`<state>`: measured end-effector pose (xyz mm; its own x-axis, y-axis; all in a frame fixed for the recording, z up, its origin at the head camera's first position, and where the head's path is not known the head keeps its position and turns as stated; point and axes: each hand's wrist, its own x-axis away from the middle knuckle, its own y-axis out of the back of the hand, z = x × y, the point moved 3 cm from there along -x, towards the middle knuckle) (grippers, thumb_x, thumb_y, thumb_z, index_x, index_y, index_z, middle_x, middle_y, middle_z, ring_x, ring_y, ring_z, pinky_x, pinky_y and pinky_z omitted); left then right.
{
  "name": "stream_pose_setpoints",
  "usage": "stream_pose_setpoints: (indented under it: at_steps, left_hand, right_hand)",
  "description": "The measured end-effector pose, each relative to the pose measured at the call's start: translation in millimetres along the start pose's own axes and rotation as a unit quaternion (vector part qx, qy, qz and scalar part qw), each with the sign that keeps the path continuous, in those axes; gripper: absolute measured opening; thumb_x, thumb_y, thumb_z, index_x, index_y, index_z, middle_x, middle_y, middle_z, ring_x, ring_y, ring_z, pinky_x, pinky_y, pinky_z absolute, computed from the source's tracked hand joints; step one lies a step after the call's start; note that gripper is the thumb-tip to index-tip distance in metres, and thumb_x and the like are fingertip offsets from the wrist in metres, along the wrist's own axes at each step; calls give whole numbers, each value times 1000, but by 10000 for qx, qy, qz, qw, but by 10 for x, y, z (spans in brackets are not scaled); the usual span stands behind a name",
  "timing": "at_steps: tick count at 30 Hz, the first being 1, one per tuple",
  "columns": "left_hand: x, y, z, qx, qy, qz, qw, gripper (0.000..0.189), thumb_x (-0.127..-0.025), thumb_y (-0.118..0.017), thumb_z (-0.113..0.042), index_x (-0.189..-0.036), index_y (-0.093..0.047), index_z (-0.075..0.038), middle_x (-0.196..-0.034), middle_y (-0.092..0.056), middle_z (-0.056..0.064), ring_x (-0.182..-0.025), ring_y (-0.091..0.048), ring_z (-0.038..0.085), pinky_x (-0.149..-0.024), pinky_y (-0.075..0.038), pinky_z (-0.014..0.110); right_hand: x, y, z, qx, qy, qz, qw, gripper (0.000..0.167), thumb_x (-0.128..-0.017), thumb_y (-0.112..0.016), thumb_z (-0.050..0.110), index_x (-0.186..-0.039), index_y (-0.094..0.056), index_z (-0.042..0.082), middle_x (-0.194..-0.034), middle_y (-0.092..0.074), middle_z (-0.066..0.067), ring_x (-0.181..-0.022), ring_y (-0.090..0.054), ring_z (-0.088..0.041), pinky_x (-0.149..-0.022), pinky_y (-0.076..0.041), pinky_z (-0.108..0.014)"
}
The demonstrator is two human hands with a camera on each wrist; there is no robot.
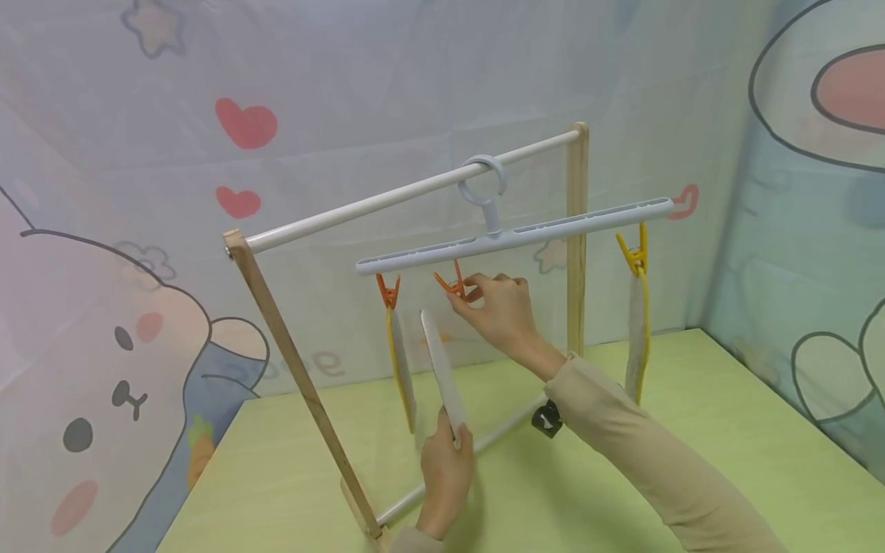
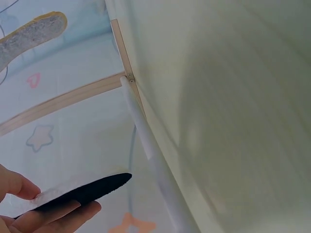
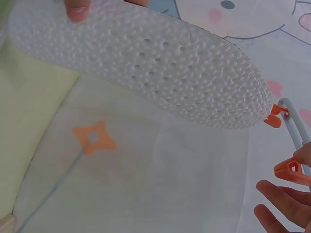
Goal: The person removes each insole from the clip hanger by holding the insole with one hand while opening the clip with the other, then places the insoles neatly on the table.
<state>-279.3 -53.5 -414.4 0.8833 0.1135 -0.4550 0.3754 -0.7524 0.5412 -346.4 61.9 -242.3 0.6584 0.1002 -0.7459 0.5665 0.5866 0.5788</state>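
Note:
My left hand (image 1: 445, 465) grips a shoe insole (image 1: 441, 361) near its lower end and keeps it upright below the hanger. One face of that insole (image 3: 160, 68) is white and bumpy; the other (image 2: 99, 188) is black. Up at the light-blue hanger (image 1: 498, 240), my right hand (image 1: 505, 311) pinches an orange clip (image 1: 452, 287) between thumb and fingers. The insole's top end stands just below and left of this clip. To the left, a second orange clip (image 1: 389, 292) holds a hanging insole with a yellow side (image 1: 401, 372).
A yellow clip (image 1: 636, 257) at the hanger's right end carries another yellow-edged insole (image 1: 636, 338). The hanger hooks over the white rod (image 1: 387, 201) of a wooden-legged rack (image 1: 304, 384) on a light-green table (image 1: 263, 468). A small black object (image 1: 546, 419) shows beside the right sleeve.

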Motion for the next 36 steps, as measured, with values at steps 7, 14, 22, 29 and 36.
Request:
stream_pose_setpoints:
  at_steps: [7, 14, 22, 29, 36]
  left_hand:
    - [-12, -7, 5, -99, -221, 34, 9997, 30, -87, -51, -6, -115, -48, 5, -62, -64, 11, -32, -29, -6, -32, -28, 11]
    - [-8, 4, 5, -112, -152, 27, 9998, 30, -87, -52, -6, -114, -48, 6, -61, -63, 10, -32, -29, -5, -32, -28, 11]
    - [2, 26, -1, -65, -215, -20, 9997, 29, -86, -52, -5, -112, -48, 7, -66, -65, 15, -32, -31, -4, -32, -30, 10]
    - [8, 42, -14, 61, -202, -52, 9998, 23, -86, -52, -4, -107, -50, 5, -72, -67, 19, -35, -39, -3, -34, -32, 10]
    - [11, 64, -28, 358, -94, -43, 9993, 18, -85, -54, -3, -102, -53, 2, -78, -68, 21, -43, -56, 8, -37, -37, 11]
  right_hand:
    - [32, 15, -45, -113, -21, 91, 9999, 32, -81, -60, 39, -91, -68, 9, -75, -71, -2, -75, -63, -25, -80, -40, -45]
    - [56, 7, -87, -160, -62, 115, 9998, 32, -81, -61, 39, -90, -68, 9, -76, -71, -2, -76, -63, -25, -79, -39, -44]
    - [105, 4, -130, -209, -78, 54, 9997, 31, -80, -61, 39, -88, -68, 9, -75, -71, -3, -74, -63, -26, -77, -40, -43]
    - [165, 11, -182, -270, -150, 68, 9995, 29, -80, -62, 36, -89, -68, 9, -75, -71, -3, -74, -63, -27, -75, -39, -42]
    - [229, 10, -239, -243, -135, 50, 9996, 31, -81, -60, 39, -90, -68, 10, -76, -71, -2, -75, -63, -27, -76, -41, -42]
